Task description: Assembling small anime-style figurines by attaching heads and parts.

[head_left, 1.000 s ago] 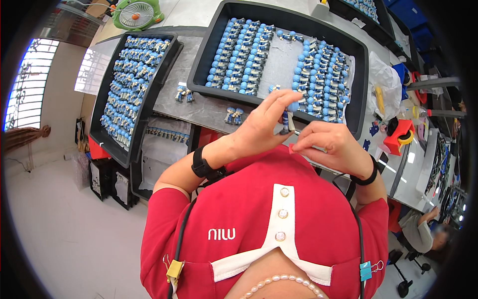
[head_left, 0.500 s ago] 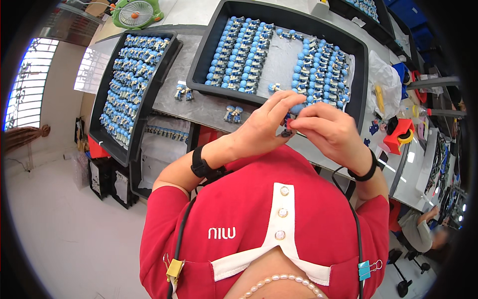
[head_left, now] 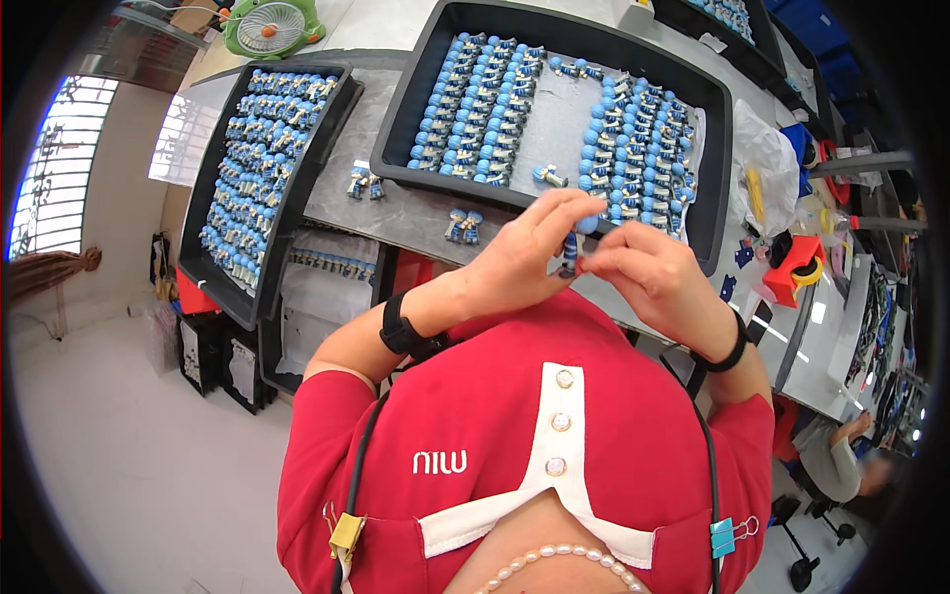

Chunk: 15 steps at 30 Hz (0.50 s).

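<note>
My left hand (head_left: 520, 249) holds a small figurine (head_left: 571, 253) upright between thumb and fingers, its round blue head poking out above them. Close on its right, my right hand (head_left: 661, 279) has thumb and forefinger pinched together at the figurine's side. A speck of red shows at those fingertips; what it belongs to is too small to make out. Just beyond both hands lies a large black tray (head_left: 719, 148) with rows of similar blue-headed figurines (head_left: 633, 148). One loose figurine (head_left: 549, 176) lies in the gap between the rows.
Two pairs of figurines (head_left: 463, 227) stand on the grey table left of the tray. A second full black tray (head_left: 341, 109) tilts at the left. Behind it is a green fan (head_left: 269, 30). A red tape dispenser (head_left: 792, 272) and plastic bag (head_left: 760, 163) sit at right.
My right hand has shifted slightly down and right, away from the figurine's head. More of the figurine's body now shows between my hands.
</note>
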{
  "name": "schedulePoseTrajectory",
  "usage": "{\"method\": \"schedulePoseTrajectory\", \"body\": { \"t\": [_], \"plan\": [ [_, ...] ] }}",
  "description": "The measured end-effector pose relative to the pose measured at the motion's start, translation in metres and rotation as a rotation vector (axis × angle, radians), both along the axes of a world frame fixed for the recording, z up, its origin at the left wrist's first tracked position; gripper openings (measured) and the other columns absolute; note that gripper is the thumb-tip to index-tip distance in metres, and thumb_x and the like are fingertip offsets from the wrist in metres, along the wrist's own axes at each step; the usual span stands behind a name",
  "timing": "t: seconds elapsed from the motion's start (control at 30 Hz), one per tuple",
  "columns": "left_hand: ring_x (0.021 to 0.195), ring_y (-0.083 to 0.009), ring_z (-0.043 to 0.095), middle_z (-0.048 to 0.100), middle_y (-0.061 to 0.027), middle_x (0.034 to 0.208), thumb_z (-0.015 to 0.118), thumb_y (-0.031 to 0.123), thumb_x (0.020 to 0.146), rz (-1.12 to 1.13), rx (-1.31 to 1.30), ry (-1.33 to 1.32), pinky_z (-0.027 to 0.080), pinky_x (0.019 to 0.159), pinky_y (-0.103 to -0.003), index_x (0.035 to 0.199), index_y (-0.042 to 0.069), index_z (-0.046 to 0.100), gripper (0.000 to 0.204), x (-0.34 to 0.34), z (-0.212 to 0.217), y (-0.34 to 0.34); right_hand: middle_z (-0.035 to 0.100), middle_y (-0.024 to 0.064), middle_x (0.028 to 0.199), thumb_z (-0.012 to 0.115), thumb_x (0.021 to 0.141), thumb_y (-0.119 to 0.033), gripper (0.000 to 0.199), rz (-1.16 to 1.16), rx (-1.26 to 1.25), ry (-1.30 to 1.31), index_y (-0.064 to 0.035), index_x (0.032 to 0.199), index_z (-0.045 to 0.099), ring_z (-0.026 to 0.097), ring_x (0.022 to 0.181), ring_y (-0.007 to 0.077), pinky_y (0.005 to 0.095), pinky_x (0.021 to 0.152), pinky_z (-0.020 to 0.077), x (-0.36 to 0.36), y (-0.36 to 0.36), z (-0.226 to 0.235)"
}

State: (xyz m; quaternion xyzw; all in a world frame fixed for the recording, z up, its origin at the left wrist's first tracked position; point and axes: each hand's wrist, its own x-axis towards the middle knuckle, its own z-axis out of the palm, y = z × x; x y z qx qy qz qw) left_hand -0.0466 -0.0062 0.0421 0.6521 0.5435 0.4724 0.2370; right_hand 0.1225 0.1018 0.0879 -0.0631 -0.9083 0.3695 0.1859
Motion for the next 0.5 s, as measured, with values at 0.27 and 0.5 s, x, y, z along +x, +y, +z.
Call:
{"method": "schedulePoseTrajectory", "body": {
  "t": [0.27,0.5],
  "plan": [
    [0.08,-0.0094,0.054,0.048,-0.008,0.123,0.073,-0.005,0.064,0.016,-0.01,-0.056,0.046,0.06,-0.021,0.124,0.007,0.047,0.067,0.0,0.008,0.004,0.06,0.0086,0.082,0.066,0.074,0.004,0.016,-0.097,-0.086,0.064,-0.0042,0.088,0.065,0.061,0.074,0.0235,0.0306,0.063,0.0497,-0.009,-0.003,0.0],
    [0.095,-0.0058,0.049,0.044,-0.007,0.129,0.073,-0.009,0.067,-0.045,-0.181,-0.419,0.044,0.071,-0.02,0.129,0.006,0.039,0.072,-0.004,-0.002,-0.002,0.063,0.0069,0.082,0.068,0.075,0.001,0.014,0.044,-0.328,-0.113,-0.0056,0.087,0.068,0.063,0.073,0.0192,0.0271,0.063,0.049,0.013,0.002,0.017]
  ]
}}
